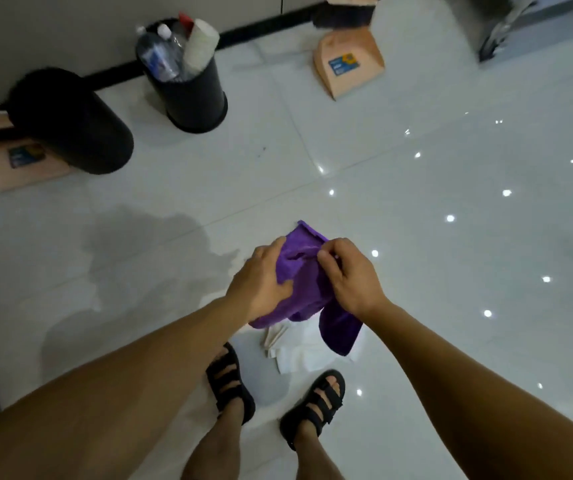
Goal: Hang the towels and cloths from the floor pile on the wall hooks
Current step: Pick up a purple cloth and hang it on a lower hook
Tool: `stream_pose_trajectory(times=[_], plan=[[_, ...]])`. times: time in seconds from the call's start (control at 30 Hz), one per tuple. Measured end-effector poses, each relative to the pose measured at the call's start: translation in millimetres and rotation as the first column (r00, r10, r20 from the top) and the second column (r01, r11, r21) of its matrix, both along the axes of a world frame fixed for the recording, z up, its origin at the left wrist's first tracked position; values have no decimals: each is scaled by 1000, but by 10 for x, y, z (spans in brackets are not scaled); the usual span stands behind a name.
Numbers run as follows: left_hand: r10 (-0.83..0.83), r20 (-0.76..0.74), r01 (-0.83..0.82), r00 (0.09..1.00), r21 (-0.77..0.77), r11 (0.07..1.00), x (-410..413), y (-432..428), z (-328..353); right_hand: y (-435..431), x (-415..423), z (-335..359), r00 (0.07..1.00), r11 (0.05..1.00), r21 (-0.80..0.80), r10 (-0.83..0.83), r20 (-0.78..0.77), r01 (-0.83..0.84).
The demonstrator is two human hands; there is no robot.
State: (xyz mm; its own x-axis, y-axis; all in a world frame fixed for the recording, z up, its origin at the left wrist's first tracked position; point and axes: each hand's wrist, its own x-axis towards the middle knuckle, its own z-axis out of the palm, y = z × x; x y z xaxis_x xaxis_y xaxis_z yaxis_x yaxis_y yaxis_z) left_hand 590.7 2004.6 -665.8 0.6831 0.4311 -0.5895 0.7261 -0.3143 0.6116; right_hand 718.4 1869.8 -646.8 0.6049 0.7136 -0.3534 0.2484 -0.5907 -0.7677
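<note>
Purple cloth [302,289]: soft, crumpled, held in the air between both hands, above the floor [451,271] and in front of the feet; one hemmed corner poking up at the far side, one loose tail drooping low on the right. Left hand [261,282]: gripping the bunched body of the cloth, thumb on top, fingers hidden beneath the fabric. Right hand [351,275]: fingertips curled in and pinching an upper edge or fold, apparently feeling for a hem or a hanging loop; no loop to be made out. White cloths [302,358]: a small flat heap on the floor directly under the purple one, just ahead of two black strapped sandals [229,382]; partly covered by the drooping tail, count not clear. Step in hand, by judgement: one item lifted from the pile and being opened out or sorted for an edge, not yet hung. Wall hooks: not in view. Next move, by judgement: find a firm edge or corner, shake out the bunching so the fabric drops straight, turn toward the hooks, lay the gathered edge over one; then back for the white heap. Further out: upright black bin [191,98] stuffed with plastic bottles and a pale roll, close to the wall; a second black bin [70,123] tipped on its side to the left, lying against a tan dustpan [18,168]; another tan dustpan [347,64] near the dark skirting at the far wall. Glossy pale tiles, dotted with light reflections.
</note>
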Motion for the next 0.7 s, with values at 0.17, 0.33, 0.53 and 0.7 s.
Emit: stream_pose_trajectory(times=[0.17, 0.33, 0.53, 0.7], plan=[[-140, 153, 140, 978, 12, 990, 198, 147, 1192, 109, 204, 1339, 995, 995, 95, 45, -94, -36], [-280, 209, 254, 937, 146, 956, 281, 262, 1907, 59, 327, 2035, 993, 994, 39, 104, 56, -106], [-229, 128, 221, 965, 76, 972, 324, 193, 2787, -205, 603, 2702, 974, 985, 2, 172, 147, -174], [-42, 252, 32, 967, 41, 999, 448, 48, 3365, -242, 609, 3050, 978, 987, 76, 125, 170, -139]])
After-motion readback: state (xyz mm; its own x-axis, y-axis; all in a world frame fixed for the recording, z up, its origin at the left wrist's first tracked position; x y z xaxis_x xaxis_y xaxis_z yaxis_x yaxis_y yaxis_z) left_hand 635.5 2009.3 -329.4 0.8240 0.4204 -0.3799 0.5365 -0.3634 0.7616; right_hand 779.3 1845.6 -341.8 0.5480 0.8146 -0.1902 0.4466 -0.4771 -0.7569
